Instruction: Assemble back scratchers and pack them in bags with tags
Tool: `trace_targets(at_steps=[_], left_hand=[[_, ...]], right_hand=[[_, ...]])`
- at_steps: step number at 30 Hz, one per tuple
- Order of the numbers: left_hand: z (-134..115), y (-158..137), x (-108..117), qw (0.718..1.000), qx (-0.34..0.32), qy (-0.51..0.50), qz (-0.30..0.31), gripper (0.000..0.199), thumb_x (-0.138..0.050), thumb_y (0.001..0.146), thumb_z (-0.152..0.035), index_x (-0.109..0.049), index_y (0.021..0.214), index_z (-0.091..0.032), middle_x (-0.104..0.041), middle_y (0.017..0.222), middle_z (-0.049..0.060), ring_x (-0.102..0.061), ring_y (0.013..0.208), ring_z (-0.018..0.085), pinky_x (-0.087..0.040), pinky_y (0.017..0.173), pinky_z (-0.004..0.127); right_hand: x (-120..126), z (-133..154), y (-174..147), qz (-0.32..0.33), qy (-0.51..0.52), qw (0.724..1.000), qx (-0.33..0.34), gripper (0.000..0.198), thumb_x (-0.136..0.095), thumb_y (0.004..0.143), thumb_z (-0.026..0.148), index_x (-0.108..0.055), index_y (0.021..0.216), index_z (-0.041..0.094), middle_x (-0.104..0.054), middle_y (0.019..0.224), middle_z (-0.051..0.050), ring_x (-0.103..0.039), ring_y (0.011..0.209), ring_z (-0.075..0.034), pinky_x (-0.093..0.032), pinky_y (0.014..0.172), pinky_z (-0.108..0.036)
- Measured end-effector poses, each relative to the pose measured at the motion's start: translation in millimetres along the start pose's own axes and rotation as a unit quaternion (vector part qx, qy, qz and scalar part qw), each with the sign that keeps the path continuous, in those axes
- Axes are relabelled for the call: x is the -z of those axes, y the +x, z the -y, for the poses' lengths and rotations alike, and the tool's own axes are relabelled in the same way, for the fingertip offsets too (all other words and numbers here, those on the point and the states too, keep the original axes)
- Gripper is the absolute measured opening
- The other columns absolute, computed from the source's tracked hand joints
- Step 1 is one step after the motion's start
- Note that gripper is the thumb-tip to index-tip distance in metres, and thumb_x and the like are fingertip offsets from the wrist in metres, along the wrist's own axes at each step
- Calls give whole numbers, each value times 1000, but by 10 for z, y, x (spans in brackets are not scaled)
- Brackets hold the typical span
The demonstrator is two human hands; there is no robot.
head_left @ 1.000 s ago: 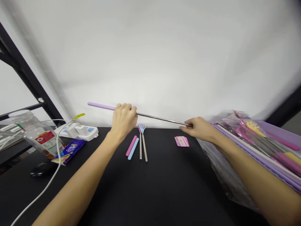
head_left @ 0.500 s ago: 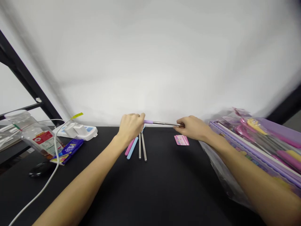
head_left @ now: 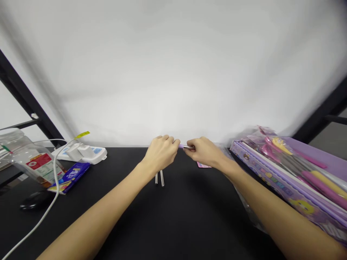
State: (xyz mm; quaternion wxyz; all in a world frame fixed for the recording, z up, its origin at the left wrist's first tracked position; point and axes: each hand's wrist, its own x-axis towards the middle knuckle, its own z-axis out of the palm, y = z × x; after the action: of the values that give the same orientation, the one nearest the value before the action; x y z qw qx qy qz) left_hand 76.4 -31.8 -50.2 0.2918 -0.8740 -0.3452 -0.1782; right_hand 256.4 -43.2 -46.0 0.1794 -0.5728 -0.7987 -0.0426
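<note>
My left hand (head_left: 162, 151) is closed around the purple handle (head_left: 181, 146) of a slim metal rod, just above the black table near the wall. Close by on the right, my right hand (head_left: 204, 150) pinches the rod's shiny metal part (head_left: 189, 147). Only a short stretch of the rod shows between the two hands, and its ends are hidden in them. Below my left hand, two silver metal rods (head_left: 162, 179) lie side by side on the table, their far ends covered. A pink card (head_left: 202, 165) lies under my right hand, partly hidden.
At right stands a purple decorated box (head_left: 273, 180) filled with wrapped pink, yellow and metal sticks. To the left are a white power strip (head_left: 93, 154), a clear plastic jar (head_left: 35, 155), a blue packet (head_left: 72, 177), a black mouse (head_left: 36, 199) and a white cable (head_left: 51, 206).
My hands have come closer together along the rod, so less of its metal shows. My left hand now covers the pink and blue handles that lay on the table. The view has shifted slightly right.
</note>
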Motion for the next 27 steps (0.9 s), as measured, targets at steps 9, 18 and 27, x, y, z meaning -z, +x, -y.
trace_targets(at_steps=[9,18,27], left_hand=[[794,-231,-1,991,100,89,-3,10,-54,84,-17,-62,79,-17,-66,76,8,-63,81,26,-40,66,35],[817,-179,23,989,117,86,-38,17,-49,89,-21,-64,83,-18,-69,71,6,-64,67,23,-30,55,32],[502,-78,22,996,16,49,-69,18,-48,88,-13,-65,89,-18,-66,75,6,-63,71,21,-33,58,31]], right_hand=[[163,-368,-30,18,-32,997,-63,52,-44,88,60,-42,53,21,-45,48,0,-36,47,-13,-21,53,-29],[143,-442,-1,5,-7,998,-63,62,-44,85,69,-37,48,21,-37,44,2,-32,46,-13,-19,53,-30],[104,-343,46,-15,3,1000,-27,50,-49,87,52,-34,50,21,-36,46,3,-30,47,-13,-19,54,-31]])
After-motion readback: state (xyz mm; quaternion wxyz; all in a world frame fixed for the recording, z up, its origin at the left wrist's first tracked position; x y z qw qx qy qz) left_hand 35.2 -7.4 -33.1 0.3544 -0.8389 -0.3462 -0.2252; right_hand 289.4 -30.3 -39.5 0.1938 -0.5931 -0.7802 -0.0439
